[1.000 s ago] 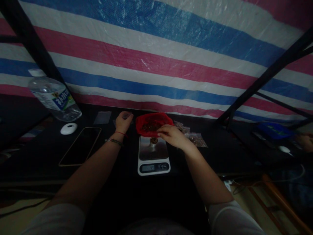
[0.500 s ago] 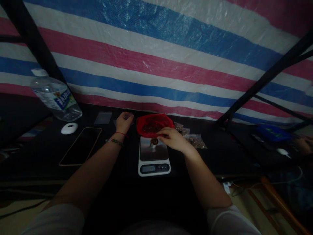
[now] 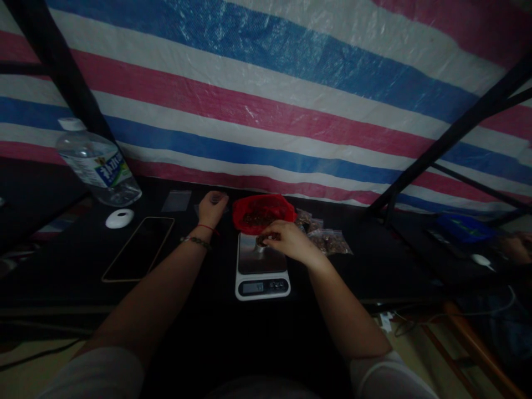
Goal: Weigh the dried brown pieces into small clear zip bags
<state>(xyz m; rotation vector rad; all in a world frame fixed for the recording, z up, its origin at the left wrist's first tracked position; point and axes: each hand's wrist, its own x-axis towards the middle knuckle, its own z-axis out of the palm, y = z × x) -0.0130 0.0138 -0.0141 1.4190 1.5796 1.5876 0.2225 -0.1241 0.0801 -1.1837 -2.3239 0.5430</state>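
Note:
A white kitchen scale [image 3: 261, 263] with a steel top and a lit display stands in front of me. On its top sits a small round cup [image 3: 259, 247] filled with small brownish pieces. My right hand [image 3: 286, 238] is over the cup, fingertips pinched at its top; what they hold is too small to make out. Behind the scale lies a red bag [image 3: 266, 208], spread open, with many small dark pieces inside. My left hand [image 3: 213, 206] rests left of the red bag, fingers curled together around something clear that I cannot make out.
Filled clear zip bags [image 3: 330, 242] lie right of the scale. To the left are a flat clear zip bag [image 3: 176, 200], a phone [image 3: 139, 249], a white oval case [image 3: 119, 218] and a water bottle [image 3: 100, 163]. A striped tarp [image 3: 266, 122] hangs behind the black table.
My right hand has moved left and slightly down, from the red bag's front edge to the cup on the scale. My left hand has stayed in place.

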